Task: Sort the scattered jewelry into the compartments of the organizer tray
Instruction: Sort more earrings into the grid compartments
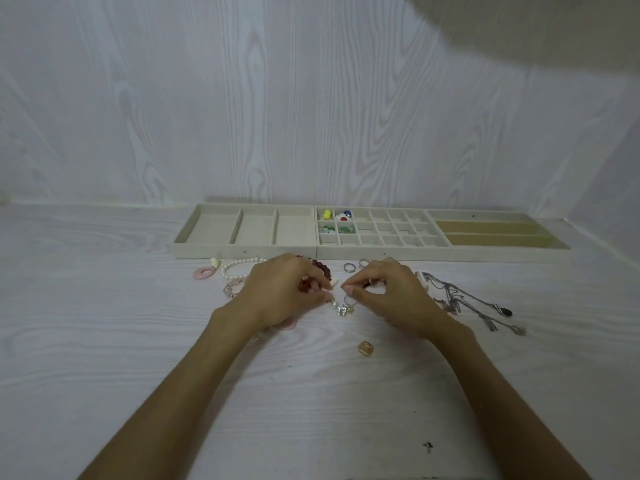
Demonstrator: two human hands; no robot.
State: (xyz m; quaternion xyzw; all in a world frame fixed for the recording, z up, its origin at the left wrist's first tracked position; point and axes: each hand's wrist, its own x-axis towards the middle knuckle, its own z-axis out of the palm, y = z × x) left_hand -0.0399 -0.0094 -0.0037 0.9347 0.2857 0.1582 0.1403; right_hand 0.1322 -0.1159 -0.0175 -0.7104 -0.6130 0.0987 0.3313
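Jewelry sits scattered mid-desk, just in front of the tray. Desk [104, 341] is whitish woodgrain, same paneling on the wall [242, 98] behind. Nearest the front edge: one gold ring [365, 348], alone. Then both hands, fingertips nearly meeting. Left hand [282, 294] is curled, pinching a small white bead [334, 282], over a red bracelet [320, 266]. Right hand [388, 294] is curled too; can't tell if it grips anything. Between them lies a charm [343, 310]. Left side: pearl strand [239, 265], pink ring [204, 273]. Right side: tangled silver chains [464, 299], two silver rings [349, 267]. Tray [346, 252] runs long-ways along the wall, three sections; four cells of the middle grid hold beads.
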